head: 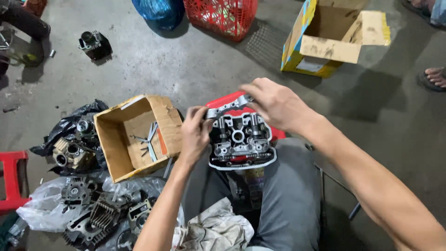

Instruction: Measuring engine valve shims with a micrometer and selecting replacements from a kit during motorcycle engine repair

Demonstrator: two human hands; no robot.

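We hold cylinder head (239,139) on lap, over red stool (222,100). Left hand (195,132) grips its left edge; right hand (274,103) pinches metal bracket (230,106) at top edge. Bracket not seated yet. Small parts wait in carton (134,135); more engine parts (100,211) lie on floor.

A stained grey concrete floor (195,60) is seen throughout, lit evenly from above, with soft shadows cast beside the things standing on it. At the far edge a red plastic basket (220,16) and a blue plastic bag (160,11) are set side by side, and an open cardboard box (332,39) with yellow and blue sides is placed to their right. On the left, an open brown cardboard box (134,135) is flanked by engine parts heaped on black and clear plastic bags (76,186), and a red plastic stool (11,179) is cut off by the left edge.
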